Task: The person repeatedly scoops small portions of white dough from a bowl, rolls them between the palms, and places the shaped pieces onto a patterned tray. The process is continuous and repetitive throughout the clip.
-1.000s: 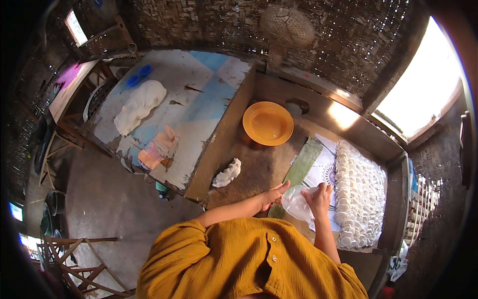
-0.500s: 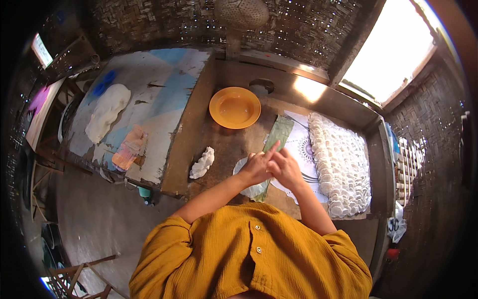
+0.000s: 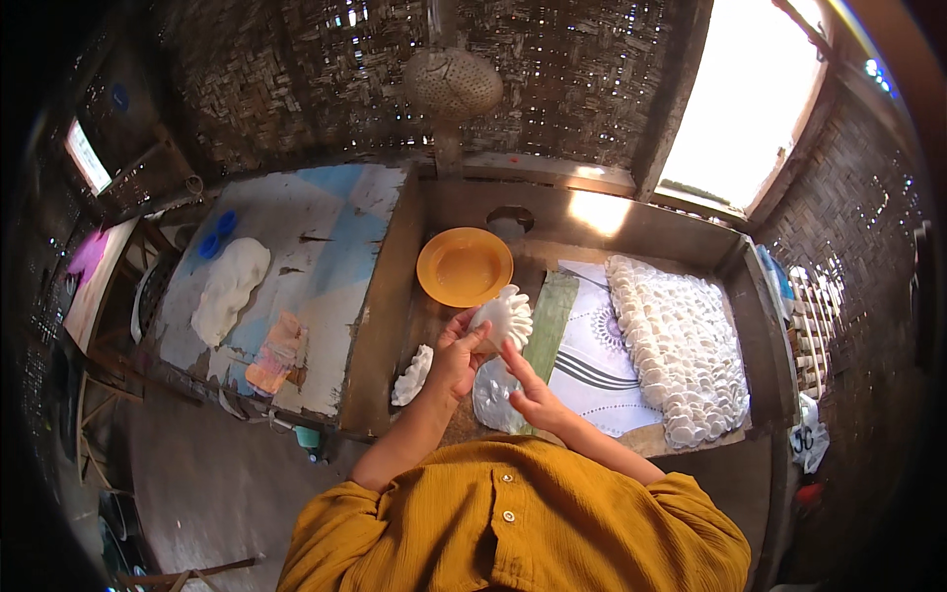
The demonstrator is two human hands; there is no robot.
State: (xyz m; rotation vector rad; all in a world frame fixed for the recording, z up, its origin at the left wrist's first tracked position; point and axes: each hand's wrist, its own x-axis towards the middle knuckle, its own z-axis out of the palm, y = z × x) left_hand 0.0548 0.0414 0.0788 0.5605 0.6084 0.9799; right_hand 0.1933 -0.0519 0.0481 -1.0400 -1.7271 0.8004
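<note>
My left hand (image 3: 458,359) is closed around the base of a fan-like bunch of thin white dough pieces (image 3: 509,318), held above the worktop between the orange bowl (image 3: 428,274) and a green leaf-like strip (image 3: 554,314). Close beside the bunch, my right hand (image 3: 536,397) has its fingers stretched out and holds nothing; whether a fingertip touches the dough I cannot tell. Under the hands lies a round, clear plastic sheet (image 3: 496,403). A small ridged lump of white dough (image 3: 411,377) rests left of my left forearm.
Overlapping rows of white dough discs (image 3: 676,345) cover the right side, beside a patterned white cloth (image 3: 597,400). Left, a higher worn tabletop (image 3: 330,271) bears a large dough mass (image 3: 233,286), blue rings (image 3: 218,235) and an orange packet (image 3: 278,353). Raised boards (image 3: 631,225) edge the worktop.
My hands, together over the leaf-like strip before, have come apart. The left has moved left and now shows the dough bunch; the right has opened. The view has tilted up.
</note>
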